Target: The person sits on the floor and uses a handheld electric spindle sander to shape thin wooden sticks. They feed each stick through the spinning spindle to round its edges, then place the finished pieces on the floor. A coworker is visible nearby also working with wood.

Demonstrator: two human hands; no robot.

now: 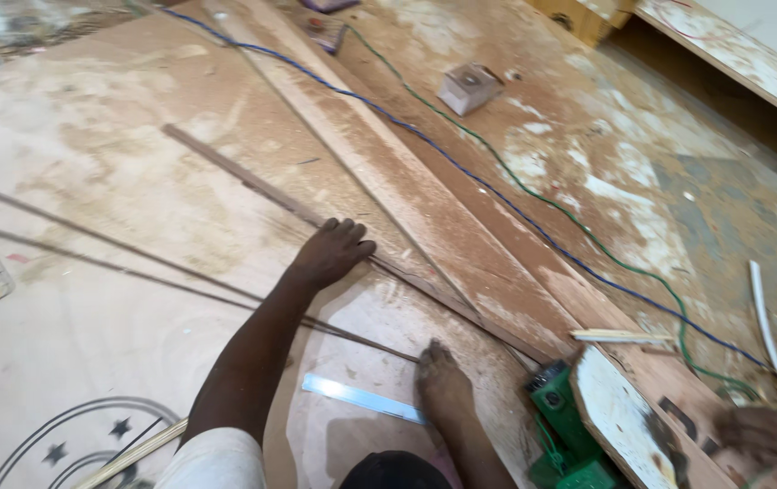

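**Operator:** Left hand is spread flat, fingers wide, pressing on the thin wooden strip where it meets the long plank. Right hand sits at the near right edge, blurred; I cannot tell whether it grips anything.

**Partner:** What's around them?

**Operator:** I see a bare foot planted near a metal ruler, and a green power tool just right of it, beside a white-faced board offcut.

**Partner:** How far along?

**Operator:** I'd judge mid-work: sawdust lies thick and slim strips are already cut, while the plank remains whole.

**Partner:** And the room?

**Operator:** All of it rests on a plywood sheet over a dusty floor. Blue cable and green cable run diagonally to the far left, past a small wooden block.
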